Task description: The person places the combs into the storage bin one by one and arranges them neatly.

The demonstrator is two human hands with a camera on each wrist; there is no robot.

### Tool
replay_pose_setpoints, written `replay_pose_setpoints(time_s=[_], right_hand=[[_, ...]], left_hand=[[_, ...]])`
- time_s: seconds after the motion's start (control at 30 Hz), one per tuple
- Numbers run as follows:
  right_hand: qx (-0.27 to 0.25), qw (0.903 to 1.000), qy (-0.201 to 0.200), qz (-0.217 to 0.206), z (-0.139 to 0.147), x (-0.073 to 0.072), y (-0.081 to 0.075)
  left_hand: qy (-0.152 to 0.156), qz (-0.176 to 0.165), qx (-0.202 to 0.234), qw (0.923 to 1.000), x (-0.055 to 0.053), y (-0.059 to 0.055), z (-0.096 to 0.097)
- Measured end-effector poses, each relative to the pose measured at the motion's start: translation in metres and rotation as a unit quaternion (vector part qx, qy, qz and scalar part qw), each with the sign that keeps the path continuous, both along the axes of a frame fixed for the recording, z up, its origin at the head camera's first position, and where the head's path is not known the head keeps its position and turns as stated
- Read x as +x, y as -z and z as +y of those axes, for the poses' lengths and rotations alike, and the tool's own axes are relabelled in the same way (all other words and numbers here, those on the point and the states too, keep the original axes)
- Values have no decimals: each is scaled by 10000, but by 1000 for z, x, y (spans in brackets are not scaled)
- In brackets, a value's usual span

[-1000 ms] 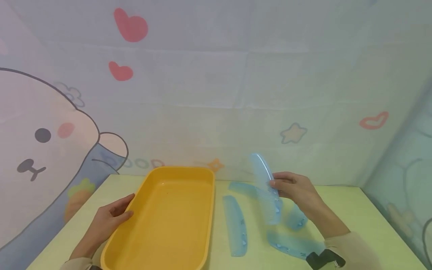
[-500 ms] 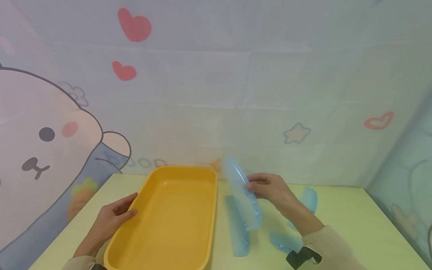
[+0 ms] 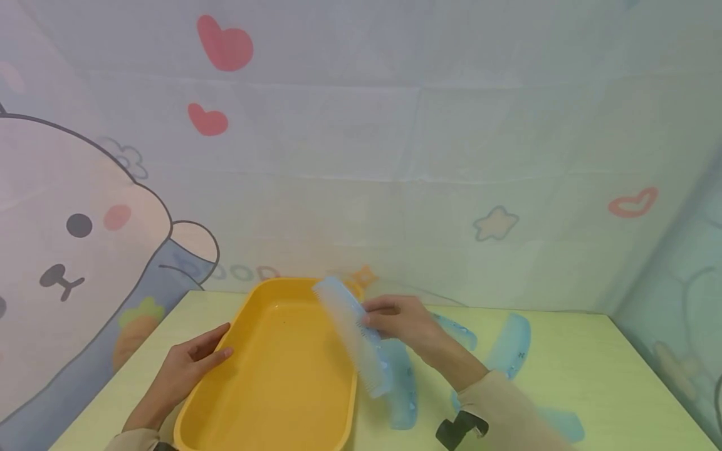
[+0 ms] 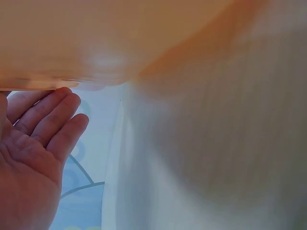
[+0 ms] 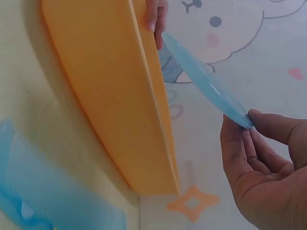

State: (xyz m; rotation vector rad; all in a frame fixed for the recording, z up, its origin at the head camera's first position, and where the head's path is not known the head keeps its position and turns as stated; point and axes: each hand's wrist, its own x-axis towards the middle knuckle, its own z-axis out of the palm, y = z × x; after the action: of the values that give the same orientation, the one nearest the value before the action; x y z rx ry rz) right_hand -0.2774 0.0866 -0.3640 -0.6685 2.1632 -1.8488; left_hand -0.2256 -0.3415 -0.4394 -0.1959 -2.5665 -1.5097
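Note:
My right hand (image 3: 403, 319) pinches a translucent light-blue comb (image 3: 358, 341) between thumb and fingers, gripping its spine side. The comb is tilted and hangs above the right rim of a yellow tray (image 3: 282, 376); in the right wrist view, the same comb (image 5: 206, 81) appears nearly edge-on. At the tray's left rim, my left hand (image 3: 183, 369) holds on with the thumb over the edge and fingers outside. From the left wrist, that hand (image 4: 41, 139) shows its fingers against the tray's outer side. No comb is visible inside the tray.
On the pale yellow table (image 3: 581, 357), right of the tray, lie several more blue combs: one close beside it (image 3: 403, 388), one at the back (image 3: 457, 331), another further right (image 3: 510, 344). My right forearm partly covers others. A printed cloth (image 3: 361, 156) stands behind.
My right hand has carried the comb leftward from above the other combs to over the tray's right rim. My left hand keeps its place at the tray.

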Motion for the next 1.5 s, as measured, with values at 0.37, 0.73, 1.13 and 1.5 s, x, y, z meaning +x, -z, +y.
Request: replay_pose_setpoints(time_s=[0.37,0.73,1.13,1.5], right_hand=[[106,9990,-389,-215,-49,2,4],[486,9948,-823,-340,-81,9,17],[783,9843,-1574,-138,-106,17,29],[1257,9674,-2197,92,-122,15,47]], left_hand=[[-8,151,-101,9998,0,3,-1],[67,204,-43,9998,-1,2,0],[24,177,-145,9997,-2,1,0],[37,201,-64,9998,-1,1,0]])
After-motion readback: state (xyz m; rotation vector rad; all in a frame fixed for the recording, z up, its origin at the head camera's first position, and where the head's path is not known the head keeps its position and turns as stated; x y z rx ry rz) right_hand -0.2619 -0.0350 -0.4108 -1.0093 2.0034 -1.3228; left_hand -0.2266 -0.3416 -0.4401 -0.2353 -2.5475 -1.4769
